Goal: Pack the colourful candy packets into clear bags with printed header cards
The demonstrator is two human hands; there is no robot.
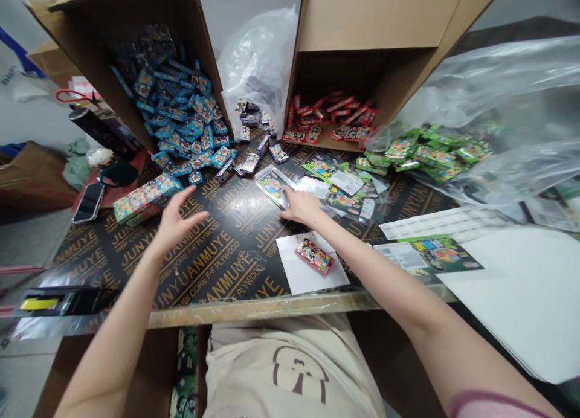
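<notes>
My left hand (179,218) hovers over the left of the dark plywood table (208,255), thumb and fingers apart, holding nothing. Beside it lies a long multicoloured patterned box (147,199). At mid-table my right hand (302,206) has its index finger and thumb on the edge of a clear plastic packet with a green printed card (273,186); its other fingers are curled. More such green packets (347,185) are spread just behind and right of that hand. Below my right wrist, a red candy packet (315,256) rests on a white paper sheet (296,279).
Cardboard boxes hold blue packets (185,113) and red packets (339,113). Between them a plastic bag (260,49) spills purple packets (250,162). Green packets (435,152) fill a bag at right. White sheets (512,297) lie right; a phone (88,202) lies left.
</notes>
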